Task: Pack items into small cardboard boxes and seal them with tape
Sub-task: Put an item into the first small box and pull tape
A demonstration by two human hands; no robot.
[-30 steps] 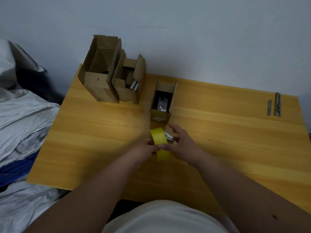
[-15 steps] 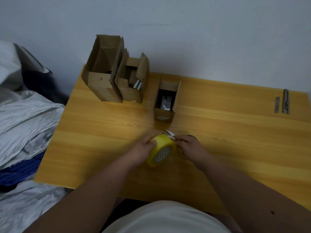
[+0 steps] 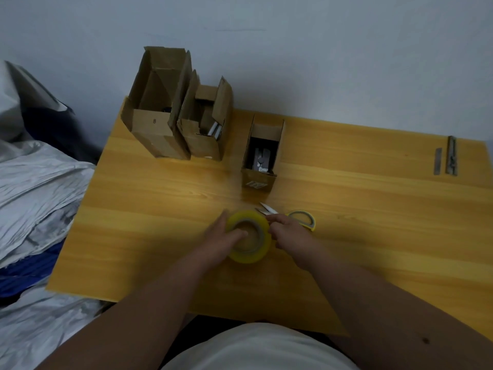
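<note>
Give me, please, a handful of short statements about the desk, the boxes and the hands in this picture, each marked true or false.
1. The left hand grips the yellow tape roll. True.
2. All three cardboard boxes are sealed shut. False: the large box, the middle box and the small box all stand open.
3. The scissors lie on the wooden desk beside the right hand. True.
4. The tape roll sits inside the small box. False: it is nearer the person than that box, between the hands.
5. Two metal strips lie at the desk's far right. True.
</note>
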